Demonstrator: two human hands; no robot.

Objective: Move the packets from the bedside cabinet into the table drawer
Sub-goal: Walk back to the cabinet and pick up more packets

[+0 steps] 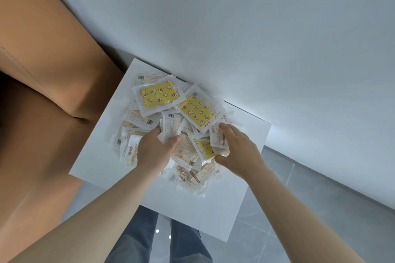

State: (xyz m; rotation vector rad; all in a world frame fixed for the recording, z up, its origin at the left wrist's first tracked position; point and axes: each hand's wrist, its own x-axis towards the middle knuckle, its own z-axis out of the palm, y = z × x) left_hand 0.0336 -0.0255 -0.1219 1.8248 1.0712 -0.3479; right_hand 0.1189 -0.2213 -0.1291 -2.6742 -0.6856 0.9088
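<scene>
White bedside cabinet [96, 156] top heaped with packets [186, 151], both hands in the pile.
The packets lie loose and overlapping on the cabinet, against the pale wall [256, 28]; they are too many and too covered to count. Two yellow patterned ones [159, 95] sit face up at the far side, and a third [205, 148] shows partly between the hands. Left hand [154, 151] reaches in palm down, fingers and thumb curled round packets. Right hand [237, 149], a little apart from it, pinches a white-wrapped packet [220, 141]. Brown padded furniture [53, 70] stands at the left, grey floor tiles [320, 209] below.
</scene>
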